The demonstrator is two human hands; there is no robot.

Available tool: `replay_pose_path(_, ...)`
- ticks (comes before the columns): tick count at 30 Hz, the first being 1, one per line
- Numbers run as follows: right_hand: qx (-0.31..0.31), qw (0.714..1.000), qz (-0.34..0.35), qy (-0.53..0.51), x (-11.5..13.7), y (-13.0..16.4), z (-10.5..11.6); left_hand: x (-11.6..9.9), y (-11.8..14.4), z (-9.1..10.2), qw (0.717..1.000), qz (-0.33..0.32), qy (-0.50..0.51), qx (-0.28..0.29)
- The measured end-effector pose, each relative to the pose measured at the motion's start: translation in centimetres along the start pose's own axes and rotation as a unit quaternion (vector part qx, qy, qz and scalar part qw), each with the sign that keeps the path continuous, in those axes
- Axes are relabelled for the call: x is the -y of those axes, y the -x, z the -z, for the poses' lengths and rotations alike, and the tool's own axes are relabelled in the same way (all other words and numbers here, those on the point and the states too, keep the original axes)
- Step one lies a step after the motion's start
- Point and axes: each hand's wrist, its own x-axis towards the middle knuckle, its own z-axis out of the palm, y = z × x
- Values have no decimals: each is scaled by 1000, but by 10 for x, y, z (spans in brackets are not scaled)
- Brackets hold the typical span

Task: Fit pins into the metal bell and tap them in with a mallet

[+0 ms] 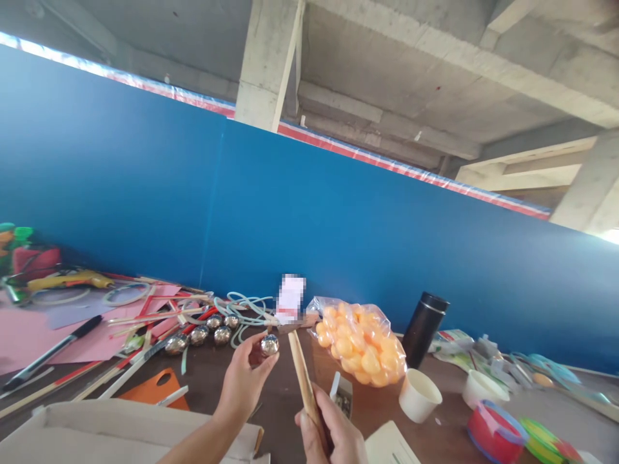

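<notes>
A person's two bare hands work low over a cluttered brown table (290, 393), seen from a head camera tilted up toward a blue wall (338, 219).

Nearest, the right hand (333, 433) is wrapped closed around a flat wooden stick (302, 370), held upright and leaning slightly left, so its free end rises beside the other hand. The left hand (244, 380) pinches a shiny steel ball (269, 345) between thumb and fingertips, lifted just beside the tip of the stick, as if to keep the two close together for comparison or joining. An open cardboard box (97, 425) sits at the near left edge; its contents cannot be seen.

A little farther, a row of four more steel balls (203, 335) lies on the table to the left, among paper strips and rods. A small open carton (342, 393) stands by the right hand; what it holds is unclear. Right of it, a clear plastic bag (360, 341) bulges with orange ping-pong balls. A white paper cup (420, 394) stands beside the bag, and a black flask (424, 328) behind it. A red lidded tub (496, 432) rests at the near right.

At the far left lies a yellow glue gun (72, 280).
</notes>
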Motion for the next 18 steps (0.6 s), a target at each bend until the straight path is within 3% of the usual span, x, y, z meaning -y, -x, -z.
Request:
replay_pose_path(7, 12, 1000, 18, 10, -4, 5, -5, -1, -1, 2, 997, -41, -71, -12)
replay_pose_path(13, 50, 998, 46, 7, -10, 3, -4, 2, -1, 1, 999, 2, -12, 38)
replay_pose_path(18, 64, 996, 56, 14, -11, 1, -2, 2, 0, 0, 1000, -2, 11, 26)
